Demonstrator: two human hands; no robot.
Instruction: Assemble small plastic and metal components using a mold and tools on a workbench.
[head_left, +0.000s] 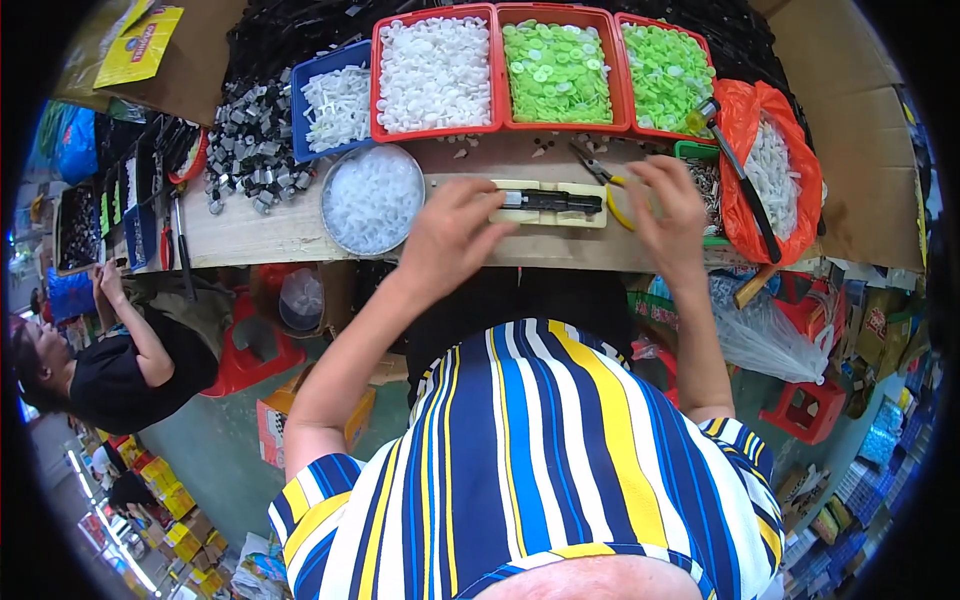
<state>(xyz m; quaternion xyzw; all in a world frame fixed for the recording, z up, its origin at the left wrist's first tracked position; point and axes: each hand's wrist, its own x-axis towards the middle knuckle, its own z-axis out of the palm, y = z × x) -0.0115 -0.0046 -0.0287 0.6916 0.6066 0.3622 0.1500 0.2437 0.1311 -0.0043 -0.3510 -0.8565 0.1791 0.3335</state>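
Note:
A cream fixture block (530, 215) lies near the table's front edge. In it sits a long black part (570, 202), with a silvery metal piece (514, 198) at its left end. My left hand (455, 235) is at the block's left end, thumb and forefinger spread apart around the corner by the metal piece. Just past the other end hovers my right hand (672, 212), its fingers bent and apart from the thumb; I make out nothing between them. Under those fingers lie pliers with yellow handles (618, 208). Left of my left hand stands a round metal dish (372, 200) of translucent white pieces.
Along the back stand red bins (376, 75) of white and green pieces and a blue bin (297, 110). Dark metal parts (262, 140) are heaped left. A green tray (690, 150), a red bag (740, 225) and a hammer (745, 190) lie right. Another person (130, 360) works at left.

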